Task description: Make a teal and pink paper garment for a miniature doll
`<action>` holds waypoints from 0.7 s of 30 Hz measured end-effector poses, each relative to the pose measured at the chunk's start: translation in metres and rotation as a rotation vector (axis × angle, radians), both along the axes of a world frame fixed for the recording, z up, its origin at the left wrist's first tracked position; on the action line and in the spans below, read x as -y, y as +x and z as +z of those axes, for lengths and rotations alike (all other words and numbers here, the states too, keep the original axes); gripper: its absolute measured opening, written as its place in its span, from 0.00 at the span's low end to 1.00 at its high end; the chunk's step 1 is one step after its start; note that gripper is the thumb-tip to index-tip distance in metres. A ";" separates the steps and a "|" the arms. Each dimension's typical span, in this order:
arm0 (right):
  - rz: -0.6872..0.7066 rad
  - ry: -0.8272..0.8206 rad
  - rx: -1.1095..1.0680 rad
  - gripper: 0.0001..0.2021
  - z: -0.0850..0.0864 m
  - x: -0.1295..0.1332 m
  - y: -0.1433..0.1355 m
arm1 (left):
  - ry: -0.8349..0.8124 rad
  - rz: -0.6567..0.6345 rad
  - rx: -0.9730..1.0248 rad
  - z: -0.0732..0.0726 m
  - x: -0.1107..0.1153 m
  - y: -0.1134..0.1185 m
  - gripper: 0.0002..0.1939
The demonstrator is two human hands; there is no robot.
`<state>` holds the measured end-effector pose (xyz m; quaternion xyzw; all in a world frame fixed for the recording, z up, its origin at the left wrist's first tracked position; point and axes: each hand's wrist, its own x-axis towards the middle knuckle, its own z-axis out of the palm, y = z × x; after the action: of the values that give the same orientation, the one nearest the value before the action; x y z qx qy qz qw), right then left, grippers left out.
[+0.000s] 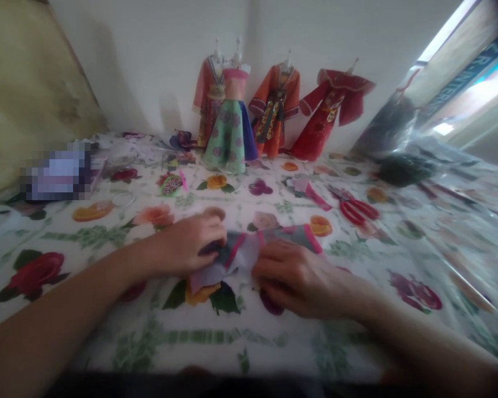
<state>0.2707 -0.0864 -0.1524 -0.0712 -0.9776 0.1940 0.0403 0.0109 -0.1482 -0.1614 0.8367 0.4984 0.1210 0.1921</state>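
Observation:
A small piece of doll-sized cloth (241, 261), grey with bright pink trim and a pale lining, lies on the table between my hands. My left hand (193, 243) has its fingers curled over the cloth's left part. On the near side of the cloth, my right hand (294, 276) is closed, with thumb and fingers pinching its pale edge. The fingertips of both hands are partly hidden, and the picture is somewhat blurred.
A flowered tablecloth (149, 309) covers the table. Several dressed doll stands, among them a green dress (226, 135) and a red dress (319, 127), stand by the wall. Red-handled scissors (357, 211) lie right, near a pink strip (317, 197). A beaded piece (172, 185) lies left of centre.

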 end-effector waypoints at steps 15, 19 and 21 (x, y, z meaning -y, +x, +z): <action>0.021 0.151 -0.033 0.09 0.019 -0.002 -0.027 | 0.079 0.103 0.013 0.010 0.002 -0.011 0.05; 0.052 0.236 -0.059 0.08 -0.001 0.003 -0.050 | 0.034 0.142 -0.022 0.005 0.004 -0.007 0.05; 0.055 0.324 -0.044 0.06 -0.015 0.002 -0.061 | 0.033 0.149 -0.039 0.000 0.004 -0.007 0.04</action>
<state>0.2101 -0.0885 -0.1671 -0.0324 -0.9965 0.0366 0.0675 0.0042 -0.1519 -0.1609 0.8024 0.5610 0.1269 0.1590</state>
